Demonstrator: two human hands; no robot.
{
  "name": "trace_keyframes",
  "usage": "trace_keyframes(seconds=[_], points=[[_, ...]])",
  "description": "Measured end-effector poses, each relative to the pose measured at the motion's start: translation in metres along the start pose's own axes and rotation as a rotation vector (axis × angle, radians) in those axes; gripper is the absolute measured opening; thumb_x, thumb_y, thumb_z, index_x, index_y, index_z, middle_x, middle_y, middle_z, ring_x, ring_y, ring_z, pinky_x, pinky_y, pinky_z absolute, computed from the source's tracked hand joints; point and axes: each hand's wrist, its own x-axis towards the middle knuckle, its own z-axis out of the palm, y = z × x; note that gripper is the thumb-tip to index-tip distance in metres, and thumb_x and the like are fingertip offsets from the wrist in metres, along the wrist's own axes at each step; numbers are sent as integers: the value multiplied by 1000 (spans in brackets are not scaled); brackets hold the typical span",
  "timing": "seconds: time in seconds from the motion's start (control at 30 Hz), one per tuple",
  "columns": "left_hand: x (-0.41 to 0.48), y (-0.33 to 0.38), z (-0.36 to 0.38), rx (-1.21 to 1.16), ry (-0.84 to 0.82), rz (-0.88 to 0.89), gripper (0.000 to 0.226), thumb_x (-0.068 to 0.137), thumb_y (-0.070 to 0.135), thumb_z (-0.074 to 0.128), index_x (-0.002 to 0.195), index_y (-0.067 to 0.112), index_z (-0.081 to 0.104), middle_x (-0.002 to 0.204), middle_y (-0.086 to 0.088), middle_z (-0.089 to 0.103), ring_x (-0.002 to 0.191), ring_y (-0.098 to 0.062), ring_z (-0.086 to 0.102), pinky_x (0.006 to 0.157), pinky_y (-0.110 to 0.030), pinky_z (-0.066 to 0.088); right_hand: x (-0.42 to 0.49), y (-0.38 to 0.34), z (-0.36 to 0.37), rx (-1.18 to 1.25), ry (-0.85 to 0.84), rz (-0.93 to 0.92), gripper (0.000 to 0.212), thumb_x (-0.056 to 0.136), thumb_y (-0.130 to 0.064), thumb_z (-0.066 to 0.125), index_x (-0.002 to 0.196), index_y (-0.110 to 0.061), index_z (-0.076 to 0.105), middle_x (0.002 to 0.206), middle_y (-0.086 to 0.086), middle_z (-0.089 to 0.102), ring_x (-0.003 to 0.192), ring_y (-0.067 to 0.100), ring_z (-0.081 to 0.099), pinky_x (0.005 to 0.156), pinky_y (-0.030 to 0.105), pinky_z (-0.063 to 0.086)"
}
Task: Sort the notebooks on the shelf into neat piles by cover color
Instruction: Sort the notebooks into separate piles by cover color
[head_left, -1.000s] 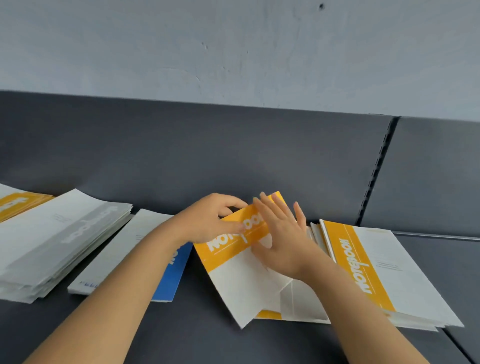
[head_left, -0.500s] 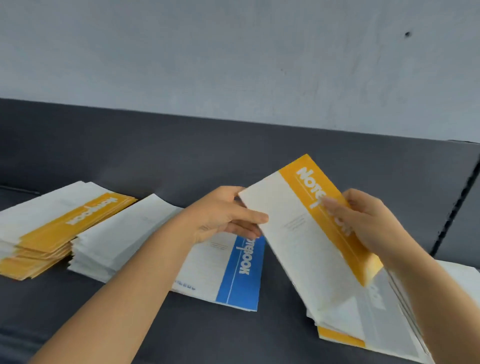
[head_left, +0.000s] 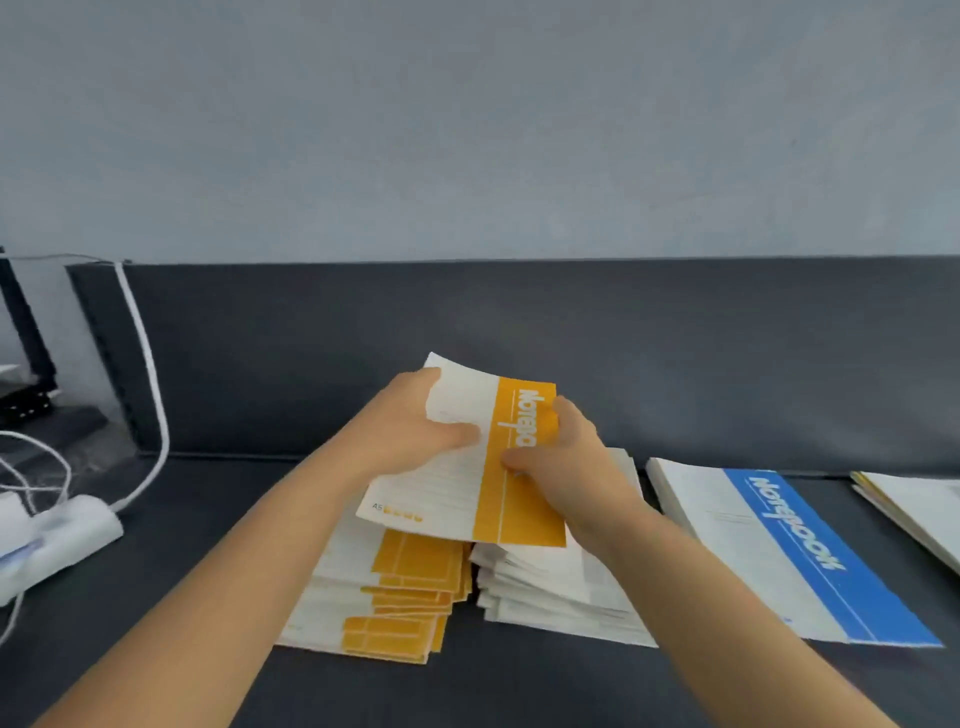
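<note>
Now shifted leftward, the left hand (head_left: 410, 423) and right hand (head_left: 569, 467) are gripping the yellow notebook (head_left: 457, 483) by opposite edges over the yellow pile (head_left: 410, 587).

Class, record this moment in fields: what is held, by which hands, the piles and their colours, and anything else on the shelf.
Held: orange notebook, above the piles
Grip: left hand and right hand, both gripping it
Piles: orange pile, pale pile to its right
Further right: blue notebook
Left: power strip with white cables
</note>
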Motion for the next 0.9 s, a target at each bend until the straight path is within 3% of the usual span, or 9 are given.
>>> trace_keyframes(seconds=[0.07,0.17,0.27,0.33,0.43,0.53,0.67,0.8,0.9], points=[[1,-29,-9,179,-24,13,66,91,39,62,145,15,34,153,0,27,134,-19,36,95,-25,36,6,0,37,-219,11,-78,38,90,-7,52,125,-17,42,148,5,25,141,28,21,106,33,31],[2,-70,-6,474,-116,-35,66,95,52,47,143,11,30,155,-7,20,138,-27,23,105,-37,34,6,13,77,-544,-82,-158,30,97,-16,45,126,-9,48,143,7,35,131,27,38,96,25,35],[1,-101,7,689,-177,-62,76,98,60,17,154,10,5,163,-7,-5,149,-28,-2,117,-43,13,6,25,95,-1122,-241,-144,48,101,-25,31,145,-6,29,153,13,27,140,33,25,116,54,11],[2,-113,13,686,-192,-56,76,97,61,8,155,14,-4,163,-4,-13,150,-25,-5,119,-43,9,2,20,98,-1325,-232,-203,50,102,-30,23,147,-9,28,151,12,31,139,32,28,113,62,-8],[5,-115,11,748,-155,-6,76,97,61,6,155,14,-2,163,-5,-9,150,-24,-5,121,-43,8,3,10,94,-1373,-212,-268,48,103,-34,18,137,-12,43,139,9,46,133,29,39,114,56,-11],[3,-104,6,821,-74,44,77,95,63,7,155,14,7,163,-6,5,150,-24,0,120,-43,11,7,8,77,-1286,-181,-203,50,102,-38,21,146,-14,29,151,10,33,140,28,27,118,50,8],[1,-64,5,792,-12,120,79,94,65,9,155,16,11,162,-6,14,150,-24,5,119,-41,15,3,8,26,-1239,-80,-176,48,100,-43,27,138,-16,40,136,7,48,129,27,41,109,43,29],[5,-3,30,736,19,246,76,95,64,10,154,17,13,161,-4,17,149,-24,9,117,-40,19,-9,15,-44,-1289,40,-114,50,100,-44,30,142,-18,38,146,4,39,137,23,31,115,41,18],[5,49,68,728,13,339,76,96,64,11,154,16,13,161,-5,18,149,-25,10,116,-40,20,-21,26,-100,-1264,125,-70,49,99,-45,34,139,-18,41,145,4,41,135,23,34,112,38,26]])
